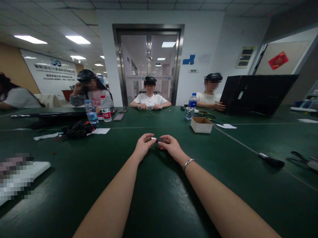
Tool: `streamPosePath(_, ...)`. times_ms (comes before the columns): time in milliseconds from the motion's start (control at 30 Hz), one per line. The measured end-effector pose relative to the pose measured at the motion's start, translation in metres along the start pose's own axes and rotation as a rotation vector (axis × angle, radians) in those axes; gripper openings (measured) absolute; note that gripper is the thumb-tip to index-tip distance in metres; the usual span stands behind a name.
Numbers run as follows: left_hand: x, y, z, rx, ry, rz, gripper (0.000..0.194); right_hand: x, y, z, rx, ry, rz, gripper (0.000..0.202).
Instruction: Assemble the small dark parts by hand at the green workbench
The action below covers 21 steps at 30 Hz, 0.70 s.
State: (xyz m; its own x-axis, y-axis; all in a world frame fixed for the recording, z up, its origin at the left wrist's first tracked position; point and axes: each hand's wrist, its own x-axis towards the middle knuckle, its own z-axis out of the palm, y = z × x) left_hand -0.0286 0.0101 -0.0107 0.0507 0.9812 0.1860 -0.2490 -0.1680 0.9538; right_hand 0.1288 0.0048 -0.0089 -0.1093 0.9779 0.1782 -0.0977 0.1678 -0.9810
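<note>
Over the middle of the green table (156, 189), my two hands meet at a small dark object with a silver end (157, 139). My left hand (143, 147) pinches the silver end between thumb and fingers. The dark end is gripped by my right hand (171, 146), which has a silver bracelet (188, 163) at its wrist. The object lies roughly level between the fingertips; its exact kind is too small to tell.
An open cardboard box (201, 125) and a blue-capped bottle (191, 106) stand right of centre. Two more bottles and a black tangled bundle (77, 130) lie to the left. A brush (272, 160) is at the right. Several people sit across the table.
</note>
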Motion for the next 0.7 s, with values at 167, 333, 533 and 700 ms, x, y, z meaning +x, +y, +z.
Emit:
streamPosePath(167,0.0014,-0.0039,-0.0021,0.104,-0.014,0.025,0.034,-0.0007,-0.0015,0.0002,-0.003,0.002,0.002,0.036)
streamPosePath(333,0.0017,-0.0025,0.0001,0.123,-0.01,0.003,0.033,0.0004,-0.0001,-0.0005,-0.005,-0.01,-0.002,0.036)
streamPosePath(533,0.0033,-0.0003,0.0031,0.151,0.011,-0.064,0.038,0.0025,0.0036,-0.0024,-0.023,-0.033,-0.041,0.041)
streamPosePath(700,0.0047,0.0012,0.0028,0.232,-0.009,-0.127,0.044,0.0008,0.0027,-0.0018,-0.05,-0.042,-0.07,0.042)
